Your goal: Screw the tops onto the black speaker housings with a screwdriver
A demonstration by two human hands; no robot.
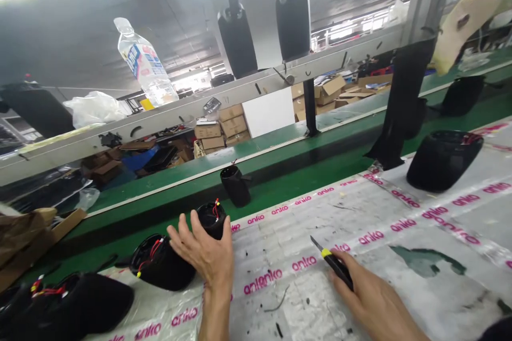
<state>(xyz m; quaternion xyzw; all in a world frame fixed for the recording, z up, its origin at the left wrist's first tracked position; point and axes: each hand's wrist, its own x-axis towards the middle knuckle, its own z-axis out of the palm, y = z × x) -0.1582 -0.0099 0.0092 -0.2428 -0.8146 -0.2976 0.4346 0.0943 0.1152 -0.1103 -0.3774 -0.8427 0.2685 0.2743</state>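
My left hand [208,250] curves around a black cylindrical housing [212,218], its thumb on the right side and its fingers on the left. Red wires with a yellow tip stick up from the housing's open top; the palm hides its lower part. In my right hand [368,293] is a utility knife [336,266] with a black and yellow handle, its blade out and pointing up and left above the covered bench. A similar black housing [164,264] with red wires leans just left of my left hand. More dark housings [92,298] lie at the lower left.
Printed plastic sheeting [288,245] covers the bench and has a torn patch. Beyond it runs a green conveyor [280,165] carrying a small black housing [236,186]. Another housing [444,160] sits at right. A bottle [146,66] stands on the overhead rail. One person's arm [460,26] shows top right.
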